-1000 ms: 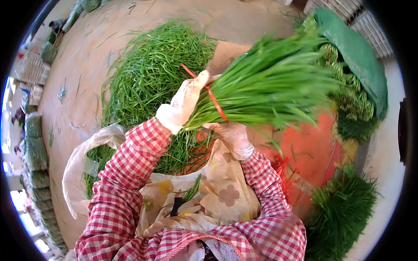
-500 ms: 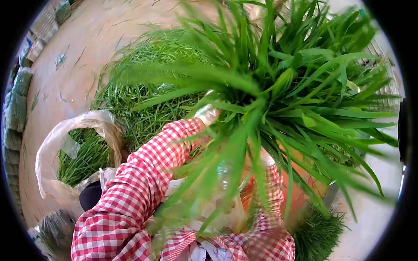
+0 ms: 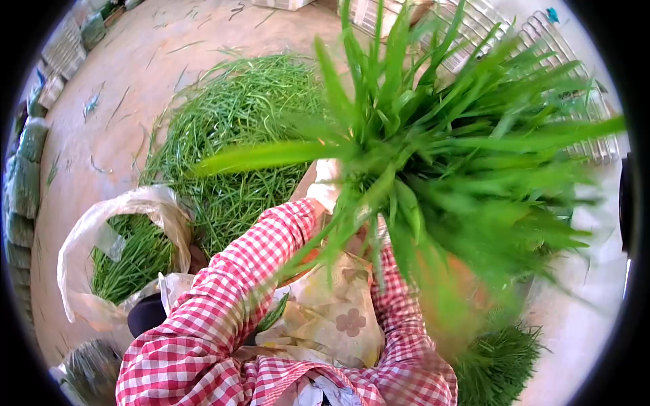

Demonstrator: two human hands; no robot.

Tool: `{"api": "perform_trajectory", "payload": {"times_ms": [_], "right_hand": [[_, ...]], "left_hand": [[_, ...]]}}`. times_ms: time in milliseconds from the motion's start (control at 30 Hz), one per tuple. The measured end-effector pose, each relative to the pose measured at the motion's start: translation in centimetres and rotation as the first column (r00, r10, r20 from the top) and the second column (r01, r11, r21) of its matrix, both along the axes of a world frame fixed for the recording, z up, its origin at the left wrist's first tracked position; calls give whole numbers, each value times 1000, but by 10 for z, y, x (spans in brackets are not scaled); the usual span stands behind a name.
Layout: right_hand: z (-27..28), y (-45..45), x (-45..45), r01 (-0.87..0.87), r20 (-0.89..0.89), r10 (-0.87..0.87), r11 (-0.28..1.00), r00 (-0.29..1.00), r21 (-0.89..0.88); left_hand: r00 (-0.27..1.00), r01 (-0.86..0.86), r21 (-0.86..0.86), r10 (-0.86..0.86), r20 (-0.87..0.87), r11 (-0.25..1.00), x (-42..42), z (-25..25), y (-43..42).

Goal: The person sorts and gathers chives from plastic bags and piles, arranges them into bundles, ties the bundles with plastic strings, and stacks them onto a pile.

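Note:
A large bunch of long, flat green leaves, like garlic chives (image 3: 420, 142), fans out high in front of me, its tips blurred. My left hand (image 3: 326, 186), in a white glove, is closed around the bunch's lower left side. My right hand (image 3: 365, 216) reaches in under the same bunch, close to the left one. Leaves cover most of it, so its fingers do not show. Below the arms lies a pale apron with a flower print (image 3: 332, 314) over my lap.
A wide heap of loose green leaves (image 3: 250, 101) lies on the floor ahead. At left stands an open plastic bag (image 3: 71, 271) with greens inside. Another bunch (image 3: 497, 365) rests at lower right. Wrapped bundles (image 3: 30, 142) line the left edge; white crates (image 3: 596, 128) stand at right.
The bunch has shifted and turned, and its leaves no longer hang over my lap. My right hand has moved left, closer to my left hand. More of the apron shows.

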State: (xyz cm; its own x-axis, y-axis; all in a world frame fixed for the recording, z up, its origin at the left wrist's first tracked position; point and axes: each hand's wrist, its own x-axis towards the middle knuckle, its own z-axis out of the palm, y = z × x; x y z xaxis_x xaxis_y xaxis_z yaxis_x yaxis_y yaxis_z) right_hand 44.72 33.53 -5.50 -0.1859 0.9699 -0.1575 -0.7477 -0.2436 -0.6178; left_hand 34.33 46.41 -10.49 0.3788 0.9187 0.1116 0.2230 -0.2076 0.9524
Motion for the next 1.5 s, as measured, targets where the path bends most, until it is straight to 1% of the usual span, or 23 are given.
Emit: {"api": "perform_trajectory", "payload": {"times_ms": [167,267,300,400,433,467,533,567,600,667,700,733,767,800,867,1000,1067,1133,1200,1233,1333,1400,1500], "right_hand": [[-20,-8,-12,16,-72,-19,999,997,-50],[-39,-23,-22,64,-19,-65,997,998,-49],[-50,-26,-24,102,151,-114,991,982,85],[-61,-21,-39,89,572,-368,886,733,456],[-58,-12,-46,174,269,-264,933,926,315],[-53,-5,-50,190,-92,-178,969,980,155],[-59,-1,-49,55,-66,-57,998,996,-34],[-58,-1,-42,-93,29,97,988,995,-127],[-53,-4,-32,-228,110,258,946,960,-230],[-39,-17,-18,-456,261,558,813,787,-362],[-9,-34,-6,-475,353,565,823,746,-312],[8,-43,4,-453,488,562,827,668,-332],[7,-46,19,-438,486,492,869,722,-230],[34,-47,25,-308,527,383,923,758,-229],[34,-48,35,-53,510,169,971,844,-235],[9,-54,17,175,613,71,927,787,-332],[-7,-54,19,177,601,62,927,797,-331],[-18,-38,13,420,655,-197,885,730,-202],[-26,-15,13,508,704,-270,848,657,-149],[-28,-12,15,513,681,-280,843,677,-163],[-25,-3,20,490,659,-264,852,705,-182],[-28,-6,22,478,661,-250,858,707,-187],[-35,-21,19,474,704,-244,868,667,-148]], "left_hand": [[999,-9,91,12,-31,996,-3,-1,-10],[996,45,115,-54,78,992,-7,27,-22],[987,75,106,-89,137,992,-10,41,-30],[980,166,249,-131,-153,954,-21,75,-46],[879,257,318,-85,-469,913,-22,87,-44],[808,330,468,11,-589,820,-21,79,-37],[835,431,434,-167,-524,791,-24,53,-7],[821,472,144,-374,-432,870,-25,56,5],[855,465,-4,-450,-256,885,-29,46,10],[876,430,-77,-437,-203,899,-37,25,16],[882,452,-158,-466,-68,878,-38,30,10],[891,442,-162,-452,-33,882,-38,34,5],[905,416,-154,-425,-25,896,-38,35,3],[918,387,-142,-395,-29,911,-38,34,3],[937,342,-123,-348,-32,932,-37,34,2],[955,291,-112,-295,-20,950,-32,33,-1],[964,265,-119,-265,16,957,-30,32,-4],[967,251,-119,-253,-9,961,-30,36,-4],[965,191,-73,-201,-167,979,-28,39,-5],[900,180,45,-146,-410,983,-27,39,-8],[741,118,268,96,-665,956,-14,46,-37],[712,124,298,124,-691,947,-8,35,-42],[657,56,656,467,-592,753,-5,6,-50]]}}
